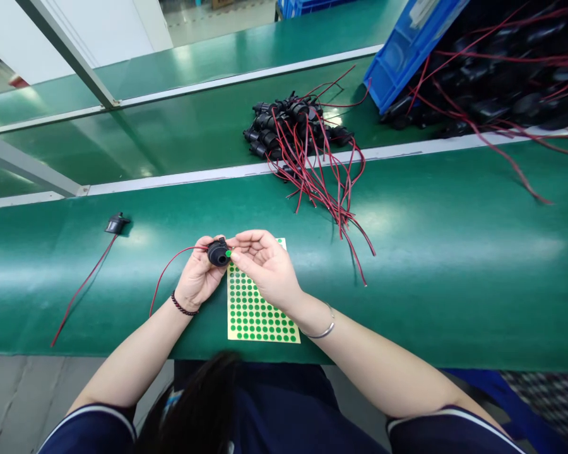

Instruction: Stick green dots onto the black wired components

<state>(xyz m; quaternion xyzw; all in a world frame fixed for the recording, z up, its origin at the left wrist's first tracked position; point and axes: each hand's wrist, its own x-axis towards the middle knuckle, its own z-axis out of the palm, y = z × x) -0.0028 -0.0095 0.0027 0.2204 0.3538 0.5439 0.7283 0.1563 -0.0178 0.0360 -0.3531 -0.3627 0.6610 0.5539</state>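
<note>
From where I stand, looking through the head view, the person's left hand (199, 275), just left of the middle of the frame, has its fingers closed around a small round black plastic device (218, 253) with a thin red wire (170, 263) trailing to the left. The right hand (271, 268) meets it there, thumb and a finger pinching at a tiny round green sticker (228, 253) by the device's edge; its other fingers are loosely curled. I can't tell whether the sticker already touches the housing. It could well go on crooked or crease, since it is so small and the thumb covers part of it; it might also cling to the skin. The right hand and wrist hang over the pale yellow paper sheet of green dots (233, 334) at lower centre, so a brush could drag it. The loose wire could snag and twist the device. In the upper middle, the tangled heap of black devices with red wires (286, 129) might pull apart badly if one lead is tugged.
</note>
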